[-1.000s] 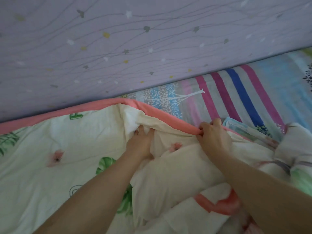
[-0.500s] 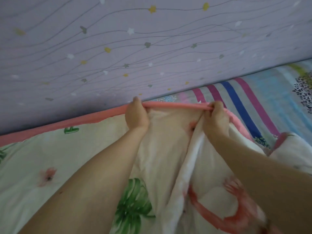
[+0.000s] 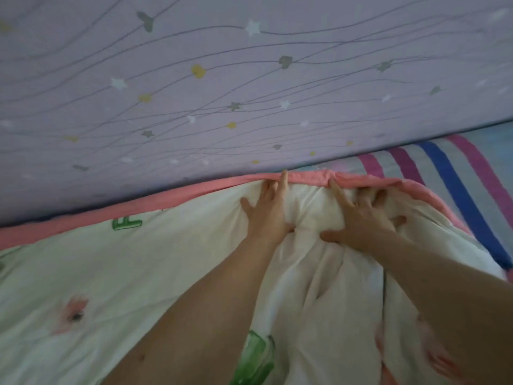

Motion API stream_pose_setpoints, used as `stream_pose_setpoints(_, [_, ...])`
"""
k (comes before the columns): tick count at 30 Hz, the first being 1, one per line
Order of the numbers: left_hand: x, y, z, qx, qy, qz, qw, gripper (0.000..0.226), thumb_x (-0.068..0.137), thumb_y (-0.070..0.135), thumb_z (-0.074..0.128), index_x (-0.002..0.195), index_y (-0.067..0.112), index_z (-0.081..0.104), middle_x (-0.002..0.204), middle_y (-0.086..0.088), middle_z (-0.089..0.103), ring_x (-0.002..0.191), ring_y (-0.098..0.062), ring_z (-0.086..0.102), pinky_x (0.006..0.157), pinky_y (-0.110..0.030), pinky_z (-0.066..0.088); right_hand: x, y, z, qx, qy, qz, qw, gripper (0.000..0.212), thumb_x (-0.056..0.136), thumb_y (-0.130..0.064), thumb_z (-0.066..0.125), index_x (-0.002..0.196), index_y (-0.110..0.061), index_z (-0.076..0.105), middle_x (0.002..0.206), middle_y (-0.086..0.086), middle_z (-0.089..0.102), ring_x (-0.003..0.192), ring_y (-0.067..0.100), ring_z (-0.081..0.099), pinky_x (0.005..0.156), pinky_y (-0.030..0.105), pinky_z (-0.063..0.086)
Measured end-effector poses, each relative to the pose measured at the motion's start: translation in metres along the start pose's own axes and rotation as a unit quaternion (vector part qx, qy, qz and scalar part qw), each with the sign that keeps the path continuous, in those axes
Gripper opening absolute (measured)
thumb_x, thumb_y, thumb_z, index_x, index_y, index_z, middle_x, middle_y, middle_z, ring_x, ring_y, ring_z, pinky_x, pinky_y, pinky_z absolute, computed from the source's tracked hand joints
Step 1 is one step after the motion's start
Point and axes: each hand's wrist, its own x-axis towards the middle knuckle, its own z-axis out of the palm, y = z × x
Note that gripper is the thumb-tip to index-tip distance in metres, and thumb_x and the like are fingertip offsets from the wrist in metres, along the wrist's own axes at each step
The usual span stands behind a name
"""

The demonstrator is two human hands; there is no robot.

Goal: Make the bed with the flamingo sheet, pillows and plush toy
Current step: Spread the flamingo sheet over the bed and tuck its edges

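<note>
Cream flamingo-print sheet, salmon-pink border, lies over the bed with its far edge against the lilac star-print wall. The left hand and right hand press flat on it, fingers splayed, gripping nothing. Fabric bunches over the striped under-sheet; best to sweep rightward, keeping the border straight.
</note>
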Motion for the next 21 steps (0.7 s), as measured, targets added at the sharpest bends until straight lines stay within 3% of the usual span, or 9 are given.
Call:
stream_pose_setpoints(2, [-0.001, -0.001, 0.002, -0.002, 0.011, 0.002, 1.000, 0.121, 0.075, 0.023, 0.075, 0.146, 0.035, -0.022, 0.159, 0.000, -0.003, 0.147, -0.014, -0.003, 0.106, -0.069, 0.001, 0.010, -0.007, -0.005, -0.005, 0.011, 0.008, 1.000, 0.128, 0.059, -0.072, 0.070, 0.129, -0.056, -0.036, 0.153, 0.020, -0.021, 0.140, 0.050, -0.012, 0.101, 0.074, 0.021])
stream_pose_setpoints(5, [-0.001, 0.000, 0.007, 0.033, 0.019, 0.002, 0.999, 0.119, 0.078, 0.021, 0.073, 0.143, 0.042, -0.024, 0.159, 0.005, -0.013, 0.147, -0.016, -0.007, 0.105, -0.072, 0.003, 0.017, -0.011, -0.009, -0.020, 0.017, -0.010, 1.000, 0.137, 0.054, -0.066, 0.078, 0.124, -0.058, -0.040, 0.152, 0.008, -0.033, 0.137, 0.057, -0.009, 0.100, 0.074, 0.024])
stream_pose_setpoints(7, [0.001, 0.001, 0.009, 0.050, 0.020, 0.007, 0.999, 0.117, 0.078, 0.021, 0.073, 0.143, 0.045, -0.022, 0.157, 0.011, -0.020, 0.147, -0.018, -0.009, 0.102, -0.075, 0.002, 0.015, -0.009, -0.006, -0.057, 0.030, -0.057, 0.996, 0.129, 0.061, -0.063, 0.076, 0.130, -0.058, -0.034, 0.152, -0.003, -0.034, 0.139, 0.053, -0.010, 0.099, 0.073, 0.027])
stream_pose_setpoints(10, [0.007, 0.005, 0.010, 0.071, 0.005, 0.003, 0.997, 0.107, 0.079, 0.023, 0.073, 0.148, 0.042, -0.006, 0.156, 0.015, -0.018, 0.147, -0.020, -0.010, 0.099, -0.077, 0.002, 0.011, -0.006, -0.002, -0.131, 0.033, -0.107, 0.985, 0.106, 0.074, -0.066, 0.061, 0.140, -0.053, -0.020, 0.155, -0.010, -0.026, 0.145, 0.034, -0.016, 0.102, 0.073, 0.021])
stream_pose_setpoints(12, [0.010, 0.007, 0.006, 0.081, -0.013, -0.008, 0.997, 0.098, 0.079, 0.024, 0.073, 0.149, 0.039, 0.005, 0.157, 0.016, -0.016, 0.146, -0.019, -0.012, 0.099, -0.078, 0.001, 0.014, -0.010, -0.003, -0.133, 0.002, -0.103, 0.986, 0.105, 0.075, -0.063, 0.063, 0.143, -0.051, -0.017, 0.156, -0.008, -0.026, 0.145, 0.032, -0.016, 0.104, 0.072, 0.017])
stream_pose_setpoints(15, [0.010, 0.010, 0.003, 0.086, -0.042, -0.017, 0.995, 0.096, 0.080, 0.020, 0.071, 0.149, 0.038, 0.007, 0.157, 0.015, -0.016, 0.146, -0.020, -0.014, 0.098, -0.079, 0.003, 0.023, -0.026, -0.008, -0.135, -0.030, -0.069, 0.988, 0.113, 0.074, -0.050, 0.072, 0.147, -0.041, -0.013, 0.157, 0.002, -0.024, 0.144, 0.039, -0.012, 0.106, 0.070, 0.013])
stream_pose_setpoints(17, [0.009, 0.012, 0.000, 0.084, -0.050, -0.019, 0.995, 0.094, 0.082, 0.019, 0.069, 0.150, 0.038, 0.007, 0.157, 0.015, -0.016, 0.146, -0.020, -0.014, 0.098, -0.079, 0.004, 0.021, -0.047, -0.006, -0.155, 0.006, -0.058, 0.986, 0.095, 0.085, -0.033, 0.063, 0.151, -0.030, -0.006, 0.158, 0.009, -0.015, 0.145, 0.037, -0.007, 0.110, 0.065, 0.012])
stream_pose_setpoints(19, [0.008, 0.012, -0.001, 0.075, -0.043, -0.017, 0.996, 0.083, 0.088, 0.020, 0.062, 0.150, 0.038, 0.008, 0.158, 0.015, -0.015, 0.146, -0.019, -0.013, 0.100, -0.078, 0.003, 0.010, -0.061, 0.006, -0.147, 0.065, -0.105, 0.981, 0.066, 0.097, -0.018, 0.040, 0.152, -0.020, 0.003, 0.159, 0.008, -0.004, 0.146, 0.028, 0.003, 0.111, 0.055, 0.023])
stream_pose_setpoints(21, [0.008, 0.011, -0.001, 0.065, -0.038, -0.016, 0.997, 0.064, 0.098, 0.025, 0.046, 0.150, 0.036, 0.011, 0.159, 0.013, -0.013, 0.146, -0.018, -0.013, 0.102, -0.076, 0.000, -0.004, -0.063, 0.023, -0.129, 0.077, -0.157, 0.976, 0.059, 0.098, -0.016, 0.030, 0.152, -0.018, 0.005, 0.159, 0.004, -0.002, 0.144, 0.027, 0.010, 0.107, 0.048, 0.032])
